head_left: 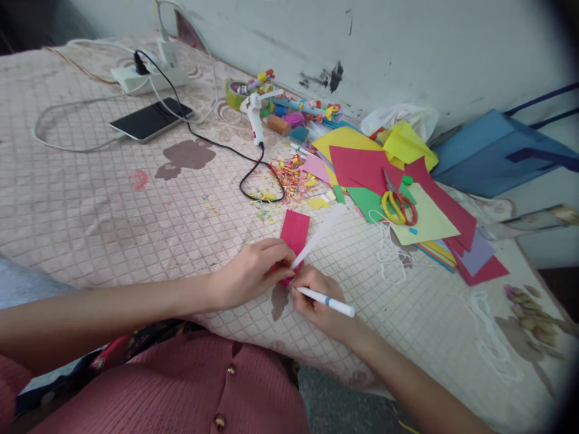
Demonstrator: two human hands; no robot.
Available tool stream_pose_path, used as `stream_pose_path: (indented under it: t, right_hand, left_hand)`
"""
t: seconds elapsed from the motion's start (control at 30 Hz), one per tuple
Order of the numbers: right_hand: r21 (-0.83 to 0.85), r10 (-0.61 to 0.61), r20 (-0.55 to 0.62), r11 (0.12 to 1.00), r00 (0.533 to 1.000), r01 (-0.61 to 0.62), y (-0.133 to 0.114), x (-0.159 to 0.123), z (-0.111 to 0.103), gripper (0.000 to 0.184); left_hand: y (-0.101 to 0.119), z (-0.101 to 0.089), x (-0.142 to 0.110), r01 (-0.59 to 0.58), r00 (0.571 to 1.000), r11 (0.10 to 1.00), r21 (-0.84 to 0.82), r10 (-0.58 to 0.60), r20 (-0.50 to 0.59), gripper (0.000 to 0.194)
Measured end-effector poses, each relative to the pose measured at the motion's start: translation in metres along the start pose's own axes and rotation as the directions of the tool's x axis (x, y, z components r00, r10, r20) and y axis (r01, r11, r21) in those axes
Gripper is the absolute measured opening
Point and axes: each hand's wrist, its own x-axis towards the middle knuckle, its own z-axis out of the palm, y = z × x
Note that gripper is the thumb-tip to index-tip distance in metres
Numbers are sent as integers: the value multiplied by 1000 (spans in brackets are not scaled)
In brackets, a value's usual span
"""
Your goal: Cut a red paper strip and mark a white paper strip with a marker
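My left hand [253, 269] presses its closed fingers on the near end of a pink paper strip [295, 231] lying on the quilted cloth. A thin white ruler-like strip [319, 234], blurred, slants across the pink paper between my hands. My right hand [319, 301] holds a white marker [326, 301] with a blue band, its tip at the pink paper's near edge. Both hands touch at the paper.
Beyond lie paper scraps [292, 178], a white glue gun [254, 116] with a black cord, a stack of coloured sheets [375, 169], yellow-red scissors [398, 207] and white string [389, 253]. A phone [151, 119] and power strip [149, 75] sit far left; a blue bag [493, 150] is at right.
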Motion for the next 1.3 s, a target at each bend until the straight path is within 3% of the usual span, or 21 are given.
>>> stream_pose_path:
  t: [0.3, 0.53, 0.87, 1.3]
  right_hand:
    - [-194, -120, -3, 974, 993, 117, -1, -3, 6, 6]
    - [-247, -138, -11, 960, 990, 131, -3, -6, 11, 10]
    - [-52, -21, -55, 998, 998, 18, -4, -1, 6, 6]
    - [124, 157, -135, 982, 978, -141, -4, 6, 1, 10]
  left_hand:
    - [1, 0, 1, -5, 1000, 1000, 0, 5, -11, 10]
    - [0, 0, 0, -7, 1000, 1000, 15, 7, -16, 11]
    - [-3, 1, -1, -23, 1000, 1000, -11, 23, -15, 10]
    - [-4, 2, -2, -13, 1000, 1000, 0, 13, 4, 5]
